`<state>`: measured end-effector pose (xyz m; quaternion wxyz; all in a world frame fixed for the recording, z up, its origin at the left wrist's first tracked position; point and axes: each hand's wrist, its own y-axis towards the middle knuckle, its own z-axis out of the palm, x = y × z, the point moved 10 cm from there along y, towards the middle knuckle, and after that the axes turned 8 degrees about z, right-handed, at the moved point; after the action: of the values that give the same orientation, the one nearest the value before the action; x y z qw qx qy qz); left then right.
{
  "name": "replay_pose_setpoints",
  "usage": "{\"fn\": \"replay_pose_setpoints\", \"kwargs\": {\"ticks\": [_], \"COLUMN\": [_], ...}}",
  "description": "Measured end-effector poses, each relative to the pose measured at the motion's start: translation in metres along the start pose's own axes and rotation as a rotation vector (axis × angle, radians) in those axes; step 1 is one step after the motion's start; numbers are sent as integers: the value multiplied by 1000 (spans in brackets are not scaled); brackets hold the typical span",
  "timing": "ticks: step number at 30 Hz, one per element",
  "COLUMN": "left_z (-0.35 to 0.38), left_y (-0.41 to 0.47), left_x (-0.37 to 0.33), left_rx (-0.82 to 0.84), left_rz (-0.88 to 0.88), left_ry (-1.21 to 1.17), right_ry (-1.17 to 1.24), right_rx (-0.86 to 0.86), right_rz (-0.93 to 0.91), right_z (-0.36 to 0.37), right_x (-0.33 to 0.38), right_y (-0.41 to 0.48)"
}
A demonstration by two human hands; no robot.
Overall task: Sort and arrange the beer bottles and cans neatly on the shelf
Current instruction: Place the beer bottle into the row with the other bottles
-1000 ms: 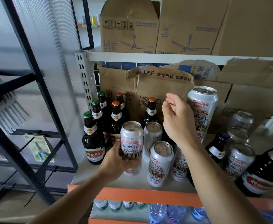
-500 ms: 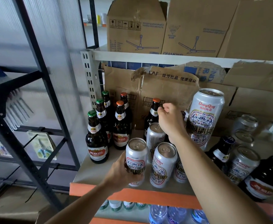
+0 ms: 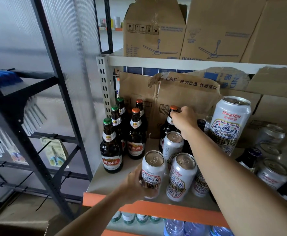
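The green-capped bottle point(image 3: 111, 150) and the orange-capped bottle point(image 3: 166, 130) are glossy dark brown glass with shiny paper labels and painted metal caps. The front can point(image 3: 153, 167) is smooth aluminium with a dull silver lid and a printed satin skin, as is the tall can point(image 3: 229, 126). The shelf point(image 3: 105, 182) is matt grey painted metal. The cardboard box point(image 3: 182, 99) is rough, creased and torn. The wall panel point(image 3: 71, 48) looks like ribbed translucent plastic.
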<state>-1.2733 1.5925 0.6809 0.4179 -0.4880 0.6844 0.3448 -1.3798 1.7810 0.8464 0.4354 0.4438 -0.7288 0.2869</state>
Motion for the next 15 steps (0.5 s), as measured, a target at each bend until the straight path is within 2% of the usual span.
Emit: {"fn": "replay_pose_setpoints", "kwargs": {"ticks": [8,15], "left_z": [1,0], "left_y": [-1,-3], "left_x": [2,-6], "left_rx": [79,111], "left_rz": [-24,-15], "left_ry": [24,98], "right_ry": [-57,-9], "right_rx": [14,41], "right_rz": [53,62], "right_z": [12,20], "right_x": [-13,-24], "right_y": [16,20]}}
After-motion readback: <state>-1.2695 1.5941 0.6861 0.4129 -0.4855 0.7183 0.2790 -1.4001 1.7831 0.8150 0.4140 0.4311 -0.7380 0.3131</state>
